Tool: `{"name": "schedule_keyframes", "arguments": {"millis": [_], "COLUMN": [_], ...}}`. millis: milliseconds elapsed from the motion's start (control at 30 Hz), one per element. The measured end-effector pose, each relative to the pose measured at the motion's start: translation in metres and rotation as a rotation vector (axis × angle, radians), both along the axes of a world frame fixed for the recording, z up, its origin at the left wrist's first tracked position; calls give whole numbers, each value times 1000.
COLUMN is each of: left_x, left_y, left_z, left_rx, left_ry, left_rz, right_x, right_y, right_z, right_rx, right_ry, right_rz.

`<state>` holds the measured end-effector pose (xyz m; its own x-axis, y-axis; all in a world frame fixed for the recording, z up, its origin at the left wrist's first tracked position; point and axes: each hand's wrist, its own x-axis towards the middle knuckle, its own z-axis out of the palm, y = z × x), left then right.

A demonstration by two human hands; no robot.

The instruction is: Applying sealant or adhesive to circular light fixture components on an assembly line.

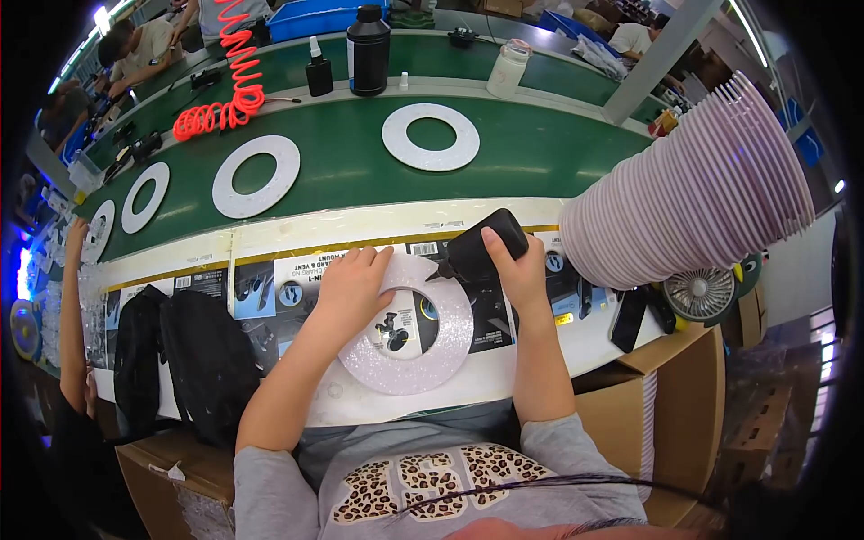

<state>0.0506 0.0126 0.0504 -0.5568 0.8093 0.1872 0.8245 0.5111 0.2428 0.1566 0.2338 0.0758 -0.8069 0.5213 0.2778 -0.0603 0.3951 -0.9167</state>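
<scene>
A flat white speckled ring (405, 376) lies on the workbench before me, over printed sheets. My left hand (353, 286) grips its upper left part, fingers on the top face and thumb at the inner hole. In my right hand (522, 270) is a black squeeze bottle (481, 247), tilted so that its narrow nozzle points down-left at the ring's upper right part. Whether the tip touches the surface, or any liquid comes out, I cannot tell.
A tall leaning stack of white rings (688, 184) stands at the right, beside a small fan (700, 293). More rings (430, 137) lie on the green belt (342, 171). Behind are a large black bottle (368, 52) and a jar (508, 68). A co-worker's arm (72, 315) reaches in at left.
</scene>
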Motion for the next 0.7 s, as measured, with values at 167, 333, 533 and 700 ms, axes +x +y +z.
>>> {"name": "schedule_keyframes", "arguments": {"millis": [167, 333, 533, 700], "left_x": [-6, -19, -19, -28], "left_y": [-4, -23, -25, -27], "left_z": [-3, 1, 3, -6], "left_rx": [19, 65, 125, 262], "left_ry": [1, -45, -75, -54], "left_rz": [42, 280, 273, 287], "right_x": [-3, -4, -6, -8], "right_y": [3, -1, -6, -13], "right_z": [-7, -6, -11, -9], "right_rx": [-94, -121, -87, -102], "right_ry": [89, 119, 62, 62], "right_rz": [-36, -37, -32, 5]}}
